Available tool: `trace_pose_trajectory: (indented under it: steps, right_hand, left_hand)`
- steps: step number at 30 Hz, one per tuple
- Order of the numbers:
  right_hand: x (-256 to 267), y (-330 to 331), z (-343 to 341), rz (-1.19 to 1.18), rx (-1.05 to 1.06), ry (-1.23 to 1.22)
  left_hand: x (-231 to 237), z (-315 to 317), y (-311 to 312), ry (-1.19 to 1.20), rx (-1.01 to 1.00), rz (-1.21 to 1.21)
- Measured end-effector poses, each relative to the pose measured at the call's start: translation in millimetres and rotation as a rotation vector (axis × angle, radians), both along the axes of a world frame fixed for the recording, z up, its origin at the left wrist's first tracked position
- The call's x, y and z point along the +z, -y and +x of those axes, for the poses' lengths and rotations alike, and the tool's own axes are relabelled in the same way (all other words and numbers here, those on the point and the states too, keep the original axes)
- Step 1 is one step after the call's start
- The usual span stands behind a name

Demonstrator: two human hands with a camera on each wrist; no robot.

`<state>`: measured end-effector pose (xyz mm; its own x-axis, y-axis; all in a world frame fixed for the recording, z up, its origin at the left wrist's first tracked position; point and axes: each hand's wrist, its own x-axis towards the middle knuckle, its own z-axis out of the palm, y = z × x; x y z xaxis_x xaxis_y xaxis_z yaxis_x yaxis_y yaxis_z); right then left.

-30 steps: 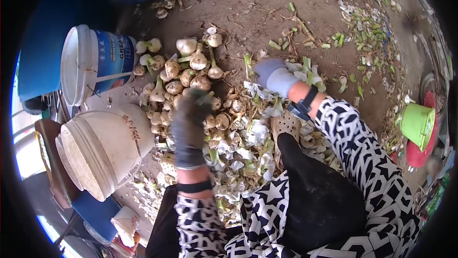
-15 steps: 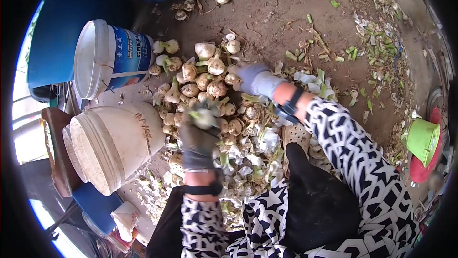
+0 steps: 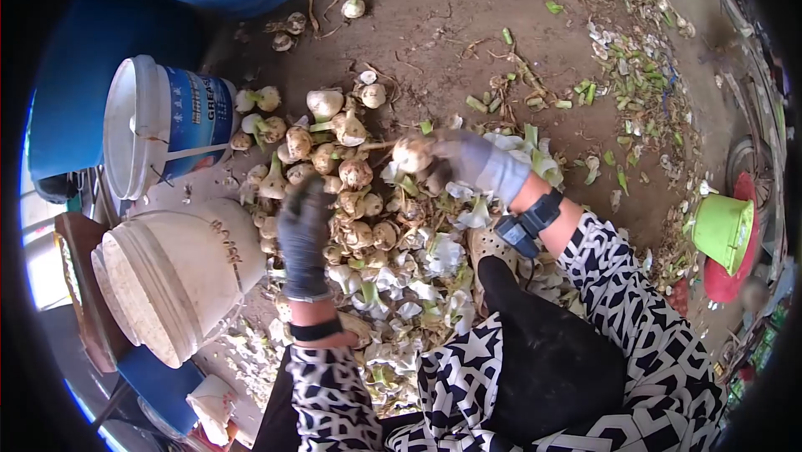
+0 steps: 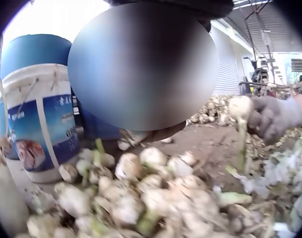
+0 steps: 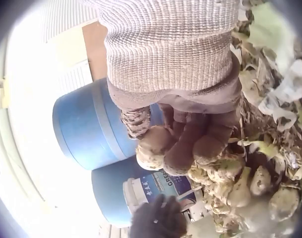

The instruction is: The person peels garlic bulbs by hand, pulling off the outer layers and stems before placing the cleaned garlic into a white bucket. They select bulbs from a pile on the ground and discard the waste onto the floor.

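Right hand (image 3: 480,164) is pinching a garlic bulb (image 3: 412,154); can't tell whether left hand (image 3: 302,235) is holding anything. Too-light pinching would be risking a drop.

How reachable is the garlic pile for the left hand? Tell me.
Probably yes: the left hand is close by the garlic pile, with nothing visible between them. The right hand, off to one side, holds a bulb. Whether the left is empty is unclear.
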<state>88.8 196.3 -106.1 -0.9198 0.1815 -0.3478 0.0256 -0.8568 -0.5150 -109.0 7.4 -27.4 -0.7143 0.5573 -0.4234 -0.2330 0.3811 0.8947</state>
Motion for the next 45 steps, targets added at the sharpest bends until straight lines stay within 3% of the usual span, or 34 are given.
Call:
trace_pose_trajectory:
  steps: [1,2,4,5,7,9,10,11,13,14,15,17,20,21,22,23,24,26,28,29,30,32,36,37,39,40,42,43,44,45]
  right_hand:
    - [9,-16,4,0.012,-0.102,0.019]
    - [20,-30,8,0.021,-0.201,0.032]
    - [57,-56,29,-0.249,-0.649,-0.064]
    - [56,-63,22,-0.249,-0.641,-0.077]
    - [46,-77,7,0.278,-0.565,0.322]
    - [18,-70,-36,1.192,-0.104,0.539]
    - [32,-60,-60,1.555,0.100,0.682]
    - [16,-58,-84,1.754,0.168,0.656]
    - [-2,-56,-131,1.961,0.589,0.739]
    - [-24,-54,-146,1.979,0.545,0.708]
    - [-43,-60,-157,1.947,0.648,0.705]
    - [-39,-56,-160,1.914,0.765,0.692]
    - [-10,-31,-117,1.508,0.269,0.681]
    - [7,-15,-101,1.377,0.179,0.621]
    - [33,3,-83,1.428,0.102,0.554]
    - [14,21,-70,1.525,-0.106,0.398]
    - [16,33,-55,1.526,-0.181,0.242]
    - [35,36,-35,1.608,-0.186,0.140]
    - [47,24,-20,0.759,-0.026,0.085]
    - [35,16,-18,0.644,-0.103,-0.028]
    - [32,12,-22,0.651,-0.097,-0.025]
    - [25,17,-34,0.898,-0.021,0.072]
    - [64,30,-38,0.731,-0.046,0.174]
    - [63,29,-34,0.917,-0.033,0.147]
    - [64,29,-25,0.962,-0.010,0.175]
    - [67,29,-22,1.011,0.017,0.199]
    - [77,32,-17,0.887,0.013,0.239]
    - [85,31,-15,0.796,0.080,0.306]
    - [89,30,-13,0.705,0.147,0.370]
    - [72,37,-12,0.878,-0.038,0.234]
  left_hand:
    - [-17,11,6,0.012,-0.123,0.038]
    - [-29,28,15,0.059,-0.078,0.113]
    - [-30,41,21,0.130,-0.065,0.102]
    - [-29,43,23,0.149,-0.037,0.097]
    - [-24,46,22,0.153,-0.011,0.068]
    - [-22,44,18,0.165,-0.017,0.087]
    - [-20,44,15,0.182,-0.012,0.094]
    - [-19,44,11,0.175,-0.009,0.095]
    - [-15,45,0,0.170,-0.026,0.065]
    - [-11,48,-6,0.189,-0.019,0.067]
    - [-10,51,-12,0.189,-0.024,0.091]
    - [-11,52,-16,0.197,-0.065,0.086]
    - [-40,52,-27,0.079,0.034,0.134]
    - [-34,56,-30,0.337,0.122,0.246]
    - [-45,59,-36,0.242,0.102,0.179]
    - [-42,61,-40,0.307,0.102,0.212]
    - [-39,65,-43,0.372,0.101,0.242]
    - [-39,71,-39,0.310,0.103,0.330]
    - [-26,73,-30,0.310,0.083,0.366]
    - [-15,79,-27,0.213,0.025,0.417]
    - [-11,79,-25,0.122,-0.032,0.346]
    - [-12,82,-19,-0.169,-0.145,0.218]
    - [-4,82,-14,-0.403,-0.203,0.155]
    - [-5,84,-14,-0.302,-0.152,0.255]
    - [-4,85,-10,-0.033,-0.095,0.390]
    - [-1,85,-8,-0.029,-0.094,0.386]
    - [4,84,-4,0.327,-0.071,0.497]
    - [9,89,-7,0.268,-0.030,0.501]
    - [20,85,-10,0.453,0.039,0.441]
    - [22,89,-12,0.518,0.105,0.518]
